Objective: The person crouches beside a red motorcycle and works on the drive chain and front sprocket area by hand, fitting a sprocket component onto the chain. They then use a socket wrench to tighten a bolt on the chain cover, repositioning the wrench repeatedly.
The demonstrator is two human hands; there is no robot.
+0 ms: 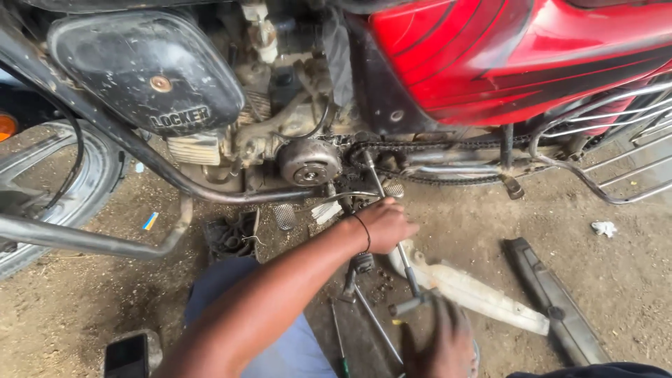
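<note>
L hand fist-closed round the mid shaft of a long T-wrench. R hand at bottom edge, blurred, fingers wrapped on the wrench's cross handle.

Key relation: wrench long axis runs steep diagonal, from handle low near the person, up and slightly left to its tip by the chain / sprocket area, just right of the round engine cover. Tip end is up and away from both hands; L hand nearer the tip, R hand at the near end. Whether tip sits on a bolt: can't tell, dark and cluttered there.

Around: bike w/ red side panel, black side box, front wheel at left. On dirt ground: white chain-cover piece just right of the wrench, black cover strip further right, screwdriver and another tool by L wrist, phone bottom left.

Containers: only the side box, lid shut, contents hidden.
</note>
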